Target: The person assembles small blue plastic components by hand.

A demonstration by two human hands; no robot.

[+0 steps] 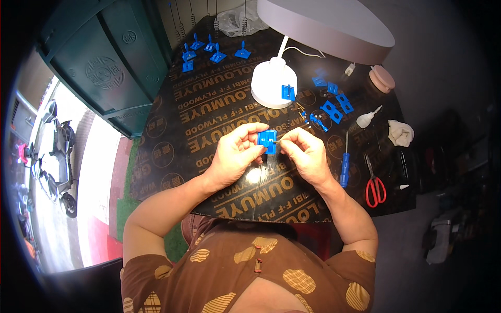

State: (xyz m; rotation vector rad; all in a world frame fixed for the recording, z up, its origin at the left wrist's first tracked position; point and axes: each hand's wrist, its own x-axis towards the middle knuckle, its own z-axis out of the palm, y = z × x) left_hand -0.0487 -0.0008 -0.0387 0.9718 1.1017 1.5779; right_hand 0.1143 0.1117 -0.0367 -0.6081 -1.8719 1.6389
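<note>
My left hand (234, 154) grips a small blue plastic block (267, 136) by its left side, thumb below and fingers behind, above the middle of the dark table. Close on its right, my right hand (307, 155) pinches a thin metal pin (277, 141). The pin's other end meets the face of the block; whether it sits inside a hole is too small to tell. Just beyond the hands, a blue piece with a thin dark rod (288, 92) lies at the white lamp base (269, 78).
Several blue pieces with springy wires (216, 55) stand at the back left. Loose blue plates (331, 111) and small metal bits lie right of the lamp. Further right are a blue screwdriver (345, 169), red-handled scissors (374, 192), a small white bottle (365, 120) and a crumpled white cloth (400, 133).
</note>
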